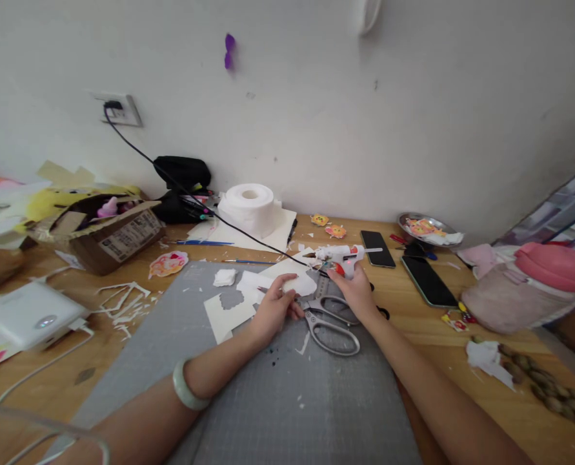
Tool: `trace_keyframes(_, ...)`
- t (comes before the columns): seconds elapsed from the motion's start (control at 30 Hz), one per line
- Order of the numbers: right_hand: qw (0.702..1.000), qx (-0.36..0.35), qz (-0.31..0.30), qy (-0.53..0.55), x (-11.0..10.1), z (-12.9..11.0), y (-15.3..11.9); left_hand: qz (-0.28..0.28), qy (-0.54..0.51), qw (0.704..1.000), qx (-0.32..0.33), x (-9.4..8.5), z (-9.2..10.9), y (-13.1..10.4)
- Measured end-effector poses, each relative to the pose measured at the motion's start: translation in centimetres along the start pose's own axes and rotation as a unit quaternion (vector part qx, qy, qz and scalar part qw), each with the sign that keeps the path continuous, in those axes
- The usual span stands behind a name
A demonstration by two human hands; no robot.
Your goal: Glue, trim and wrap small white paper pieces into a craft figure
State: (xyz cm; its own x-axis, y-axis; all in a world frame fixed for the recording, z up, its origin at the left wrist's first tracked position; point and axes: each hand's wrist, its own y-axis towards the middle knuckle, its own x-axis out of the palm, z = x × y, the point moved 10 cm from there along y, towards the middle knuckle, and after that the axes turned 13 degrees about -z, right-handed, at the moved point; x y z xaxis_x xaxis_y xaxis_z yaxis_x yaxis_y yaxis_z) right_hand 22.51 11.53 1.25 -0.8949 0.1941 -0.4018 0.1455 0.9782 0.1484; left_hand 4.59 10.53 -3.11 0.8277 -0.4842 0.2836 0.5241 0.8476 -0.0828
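My left hand (276,310) is closed at the edge of a white paper piece (302,283), its fingers curled and partly hidden. My right hand (357,296) wraps the handle of a white hot glue gun (341,253). The gun's nozzle points left, and a glue stick juts from its back. A black cord (239,227) runs from the gun to the wall socket. Grey-handled scissors (335,347) lie on the grey cutting mat (287,400) between my hands. Near my left hand lie a paper sheet with a cut-out hole (218,318) and a small white stack (224,277).
At the back stands a paper roll (248,210). To the left are a cardboard box (108,242) and a white device (38,313). Two phones (378,248), a metal bowl (454,240) and a pink-topped bag (524,290) are on the right. Paper scraps (125,300) litter the wood.
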Motion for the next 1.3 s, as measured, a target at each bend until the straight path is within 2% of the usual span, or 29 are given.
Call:
trace_keyframes(0.3,1.000,-0.005,-0.004,0.010,0.05,-0.05,0.12,-0.001,-0.006,1.000,-0.012,-0.11,-0.42,0.06)
trace_keyframes(0.57,1.000,-0.004,-0.009,0.008,0.09,-0.01,0.09,0.015,-0.021,1.000,-0.005,-0.14,0.11,-0.14)
trace_keyframes(1.3,0.999,0.008,-0.006,-0.031,-0.03,-0.08,-0.02,0.033,0.033,0.999,-0.004,-0.53,0.29,-0.69)
